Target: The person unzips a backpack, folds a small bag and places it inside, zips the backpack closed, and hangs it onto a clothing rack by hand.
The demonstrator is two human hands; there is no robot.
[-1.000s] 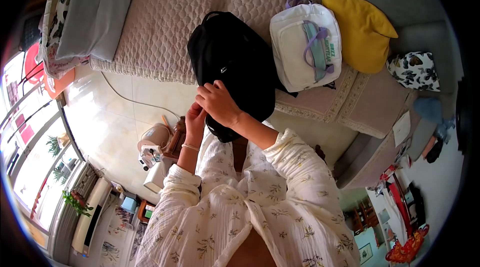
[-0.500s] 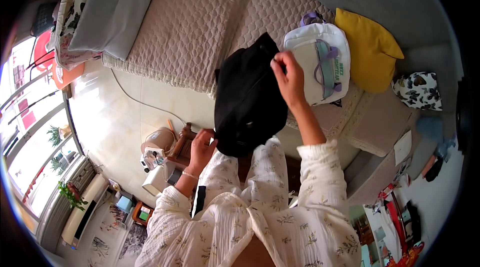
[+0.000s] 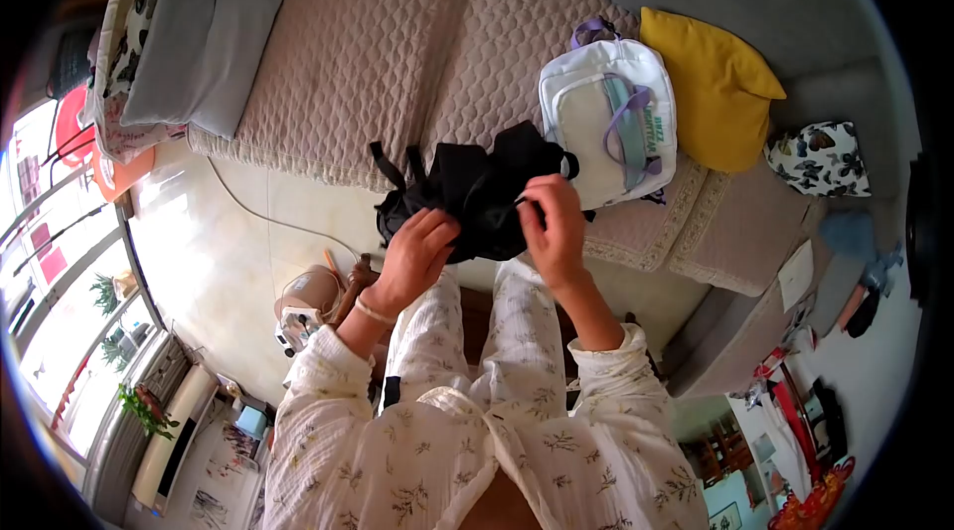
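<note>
A black bag with straps (image 3: 472, 187) is bunched up above my knees, in front of the couch edge. My left hand (image 3: 417, 257) is closed on its near left side, the fingertips pressed into the dark fabric. On the near right side, my right hand (image 3: 552, 227) pinches the bag's edge with bent fingers. Two strap ends stick out at the bag's far left. Just beyond my right hand, a white backpack (image 3: 581, 98) with purple straps lies on the couch, close to the black bag.
The quilted couch cover (image 3: 338, 53) spreads across the far side. A yellow cushion (image 3: 706, 93) leans beside the white backpack, and a butterfly-print cushion (image 3: 820, 160) lies farther right. Grey cushion (image 3: 204, 48) sits at far left. A cable (image 3: 268, 219) runs over the floor.
The black bag has gone from hanging long and smooth to folded and bunched, with straps now showing. My left hand moved up and right onto it; my right hand came lower and nearer.
</note>
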